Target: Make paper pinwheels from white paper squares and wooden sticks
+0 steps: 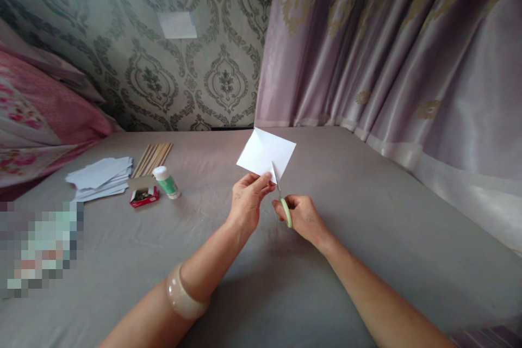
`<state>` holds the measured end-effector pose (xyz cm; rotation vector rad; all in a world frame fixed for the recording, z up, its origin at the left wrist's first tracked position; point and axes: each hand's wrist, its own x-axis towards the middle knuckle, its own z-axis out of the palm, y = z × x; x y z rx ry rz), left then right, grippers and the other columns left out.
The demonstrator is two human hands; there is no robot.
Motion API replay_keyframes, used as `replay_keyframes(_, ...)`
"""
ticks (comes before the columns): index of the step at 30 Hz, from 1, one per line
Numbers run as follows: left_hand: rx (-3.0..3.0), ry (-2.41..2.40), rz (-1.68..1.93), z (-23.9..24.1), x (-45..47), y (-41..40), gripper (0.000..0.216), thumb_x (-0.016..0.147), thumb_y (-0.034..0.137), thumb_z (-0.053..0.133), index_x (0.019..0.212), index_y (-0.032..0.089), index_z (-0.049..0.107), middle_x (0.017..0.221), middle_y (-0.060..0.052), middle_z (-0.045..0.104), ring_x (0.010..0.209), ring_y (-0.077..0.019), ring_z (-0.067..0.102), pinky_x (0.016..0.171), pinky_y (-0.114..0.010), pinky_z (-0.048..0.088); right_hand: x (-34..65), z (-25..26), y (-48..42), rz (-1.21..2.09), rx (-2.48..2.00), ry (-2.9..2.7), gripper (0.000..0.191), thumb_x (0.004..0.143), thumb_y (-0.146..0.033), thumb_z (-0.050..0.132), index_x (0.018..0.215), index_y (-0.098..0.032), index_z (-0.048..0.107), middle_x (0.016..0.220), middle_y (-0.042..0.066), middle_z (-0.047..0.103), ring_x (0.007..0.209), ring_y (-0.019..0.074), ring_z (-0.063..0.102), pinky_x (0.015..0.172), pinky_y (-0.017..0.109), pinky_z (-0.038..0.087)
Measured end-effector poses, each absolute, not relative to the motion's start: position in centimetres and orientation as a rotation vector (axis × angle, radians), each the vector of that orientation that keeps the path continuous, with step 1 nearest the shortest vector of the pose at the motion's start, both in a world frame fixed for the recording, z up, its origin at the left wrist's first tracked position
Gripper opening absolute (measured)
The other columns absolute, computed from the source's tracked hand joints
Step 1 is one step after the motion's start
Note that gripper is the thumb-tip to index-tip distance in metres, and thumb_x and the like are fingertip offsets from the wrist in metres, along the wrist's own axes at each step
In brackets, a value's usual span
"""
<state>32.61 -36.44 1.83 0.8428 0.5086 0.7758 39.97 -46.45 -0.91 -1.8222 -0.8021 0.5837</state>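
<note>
cutting neatly calls for the left hand point(247, 198), pinching the white paper point(267, 149) above the gray cloth point(367, 201), to brace it while the right hand point(304, 215), curled around green-handled scissors point(287, 212), snips slowly.

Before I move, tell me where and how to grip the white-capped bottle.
Probably grip the bottle around its green label, coming from the right: the straight, round body suits wrapped fingers, and the red box sits close on its left.
</note>
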Motion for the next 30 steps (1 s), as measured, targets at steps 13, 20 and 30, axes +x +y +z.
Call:
replay_keyframes(13,0.835,0.506,0.776,1.92,32.58,-36.39,0.020,0.057,0.018,0.077,0.057,0.011,0.059,0.058,0.000,0.058,0.056,-0.0085,0.056,0.063,-0.024,0.047,40.01,-0.93,-46.50,0.566,-1.852,-0.816,0.029,0.067,-0.037,0.058,0.049,-0.017,0.048,0.046,-0.004,0.042,0.046,0.0082,0.035,0.044,0.023,0.026)
replay_keyframes(20,0.834,0.509,0.775,2.07,32.55,-36.41,0.019,0.056,0.018,0.077,0.056,0.011,0.059,0.058,0.000,0.059,0.056,-0.0083,0.056,0.062,-0.023,0.047,39.93,-0.73,-46.51,0.562,-1.864,-0.816,0.028,0.067,-0.036,0.058,0.048,-0.017,0.047,0.046,-0.004,0.042,0.046,0.0078,0.033,0.043,0.023,0.026)
replay_keyframes(30,0.852,0.503,0.771,1.83,32.58,-36.28,0.022,0.056,0.021,0.078,0.058,0.012,0.059,0.058,0.000,0.060,0.058,-0.0090,0.057,0.065,-0.024,0.047,39.94,-0.66,-46.54,0.635,-1.857,-0.878,0.028,0.069,-0.039,0.057,0.053,-0.016,0.051,0.048,-0.004,0.044,0.049,0.0090,0.038,0.046,0.023,0.029)
